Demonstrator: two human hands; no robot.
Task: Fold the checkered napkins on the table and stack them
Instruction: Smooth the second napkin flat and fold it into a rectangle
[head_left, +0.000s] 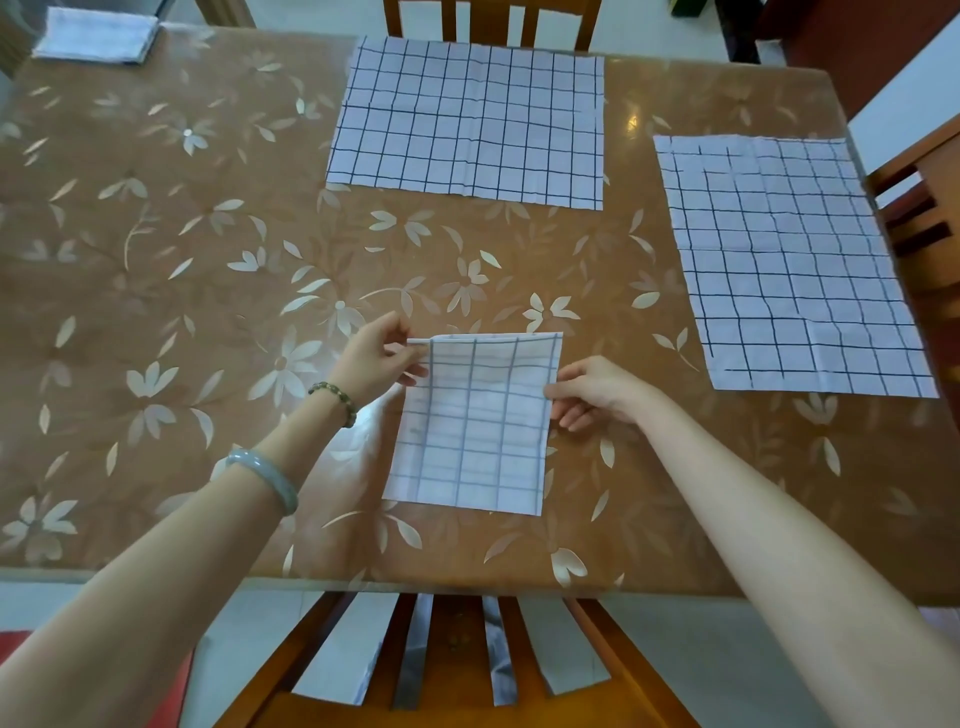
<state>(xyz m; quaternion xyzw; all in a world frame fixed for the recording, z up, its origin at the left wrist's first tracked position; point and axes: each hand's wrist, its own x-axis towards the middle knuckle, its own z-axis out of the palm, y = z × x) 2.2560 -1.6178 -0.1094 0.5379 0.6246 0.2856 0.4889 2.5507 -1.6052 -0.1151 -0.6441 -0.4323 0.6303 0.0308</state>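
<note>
Glossy brown table covering (156, 270) patterned with pale flowers stretches across the whole top, and the piece being worked on sits near the front edge, just beyond the near chair (457, 654). It is a folded napkin (472, 431), and both hands are on it. The left hand (376, 358) has thumb and fingers pinched together on the upper left corner, where the layers look slightly raised. The right hand (592, 389) nips the right edge between thumb and forefinger, with its other fingers loosely curled underneath. The two grips are not level, the left at the top corner and the right lower down the side, so I'd expect the next fold to come out crooked unless the edges are squared first. The shiny covering gives the cloth little to bite on, and the layers could slide apart if either pinch loosens. Two pieces lie flat and unfolded: the far napkin (467, 119) by the opposite chair, and the right-side napkin (789, 265), which reaches close to the table's edge and might be dragged off by a careless pull. The finished stack (96, 34) is well away at the far left corner, and on that long reach a loosely held fold could fall open.
</note>
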